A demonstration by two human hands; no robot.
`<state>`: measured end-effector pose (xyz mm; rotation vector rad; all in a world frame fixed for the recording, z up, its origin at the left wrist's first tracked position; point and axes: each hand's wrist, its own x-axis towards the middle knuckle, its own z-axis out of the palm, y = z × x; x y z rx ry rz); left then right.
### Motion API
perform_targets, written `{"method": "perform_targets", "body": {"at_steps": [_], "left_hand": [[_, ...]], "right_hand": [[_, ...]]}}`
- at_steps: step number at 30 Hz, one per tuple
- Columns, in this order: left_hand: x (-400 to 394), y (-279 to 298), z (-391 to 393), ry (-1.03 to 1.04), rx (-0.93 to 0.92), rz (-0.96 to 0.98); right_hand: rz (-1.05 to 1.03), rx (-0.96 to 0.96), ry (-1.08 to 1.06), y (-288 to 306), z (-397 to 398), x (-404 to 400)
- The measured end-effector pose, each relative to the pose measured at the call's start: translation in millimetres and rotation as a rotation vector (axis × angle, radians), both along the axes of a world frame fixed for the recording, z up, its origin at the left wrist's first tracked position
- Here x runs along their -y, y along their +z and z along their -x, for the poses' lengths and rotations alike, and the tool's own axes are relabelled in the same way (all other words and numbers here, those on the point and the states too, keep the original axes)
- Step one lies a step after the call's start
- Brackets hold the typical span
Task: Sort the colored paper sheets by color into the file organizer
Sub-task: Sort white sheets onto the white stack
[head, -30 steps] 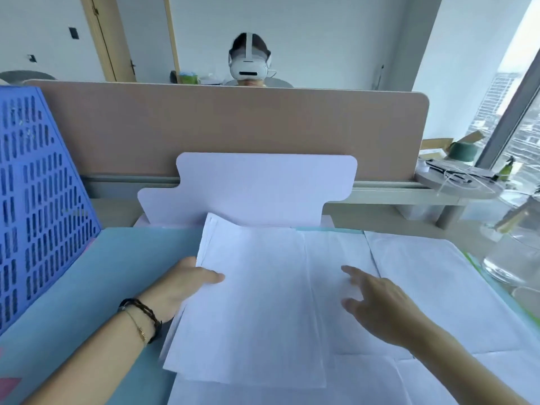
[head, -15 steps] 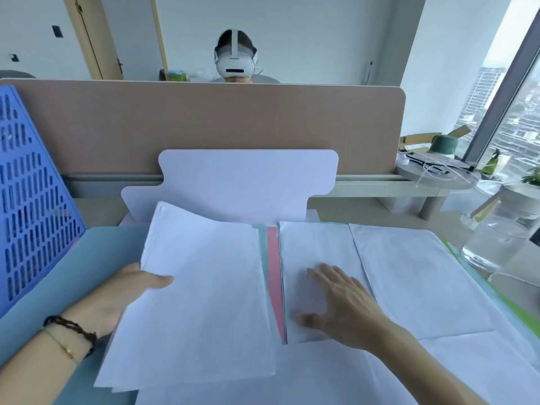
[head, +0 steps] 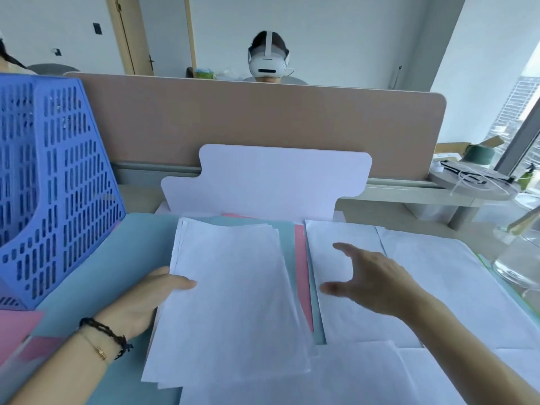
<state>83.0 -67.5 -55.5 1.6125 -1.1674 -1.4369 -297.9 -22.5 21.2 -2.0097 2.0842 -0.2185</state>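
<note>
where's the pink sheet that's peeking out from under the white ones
In the head view the pink sheet shows as a narrow strip at centre, between the white stack held by the left hand and the white sheet beside it.

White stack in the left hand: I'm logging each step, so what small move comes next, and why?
Probably carry the white stack left toward the blue file organizer. The left hand already grips it, lifted off the pink sheet; the right hand hovers open.
</note>
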Motion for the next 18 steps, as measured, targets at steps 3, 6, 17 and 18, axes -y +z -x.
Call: {"method": "perform_targets", "body": {"at_steps": [3,6,17,18], "left_hand": [[-15,22,14,0.008,0.004,0.035],[-21,26,20,0.012,-0.027,0.037],[-23,30,24,0.044,-0.053,0.075],[-23,29,23,0.050,-0.050,0.079]], "right_hand": [[-0.247,-0.134,0.132,-19,-3,-7],[-0.090,-0.132,0.030,-31,-3,-6],[0.284,0.176,-0.210,3,-9,9],[0.307,0.214,-0.180,19,-16,8]]}}
